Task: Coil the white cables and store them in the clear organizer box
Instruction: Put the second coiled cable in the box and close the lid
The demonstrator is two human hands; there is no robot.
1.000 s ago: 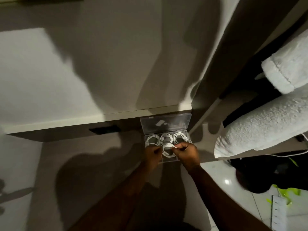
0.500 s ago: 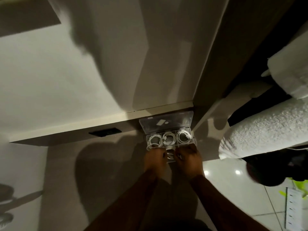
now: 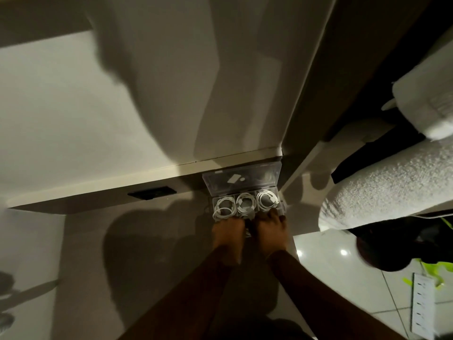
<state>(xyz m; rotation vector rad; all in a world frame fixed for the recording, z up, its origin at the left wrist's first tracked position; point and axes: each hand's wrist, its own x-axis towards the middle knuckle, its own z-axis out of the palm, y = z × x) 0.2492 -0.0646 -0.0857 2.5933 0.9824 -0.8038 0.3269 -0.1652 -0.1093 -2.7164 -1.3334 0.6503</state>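
Head view: dim room, grey counter (image 3: 152,241) under hard shadows, pale wall (image 3: 73,119) behind. Clear box (image 3: 280,204) sat at the counter's far right corner, lid (image 3: 242,180) open, three coiled cables (image 3: 245,202) in its far compartments. Left hand (image 3: 228,233) and right hand (image 3: 270,229) pressed close together over the near row; grip could not be told. White towels (image 3: 392,187) at right, tiled floor (image 3: 367,290) below.

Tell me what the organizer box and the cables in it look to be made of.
The clear rectangular organizer box looks like hard, glossy transparent plastic: you see through its raised lid, and its edges catch light. The coiled white cables seem sheathed in smooth, flexible rubbery plastic, since they hold tight round loops with a slight sheen. Dim light leaves both uncertain.
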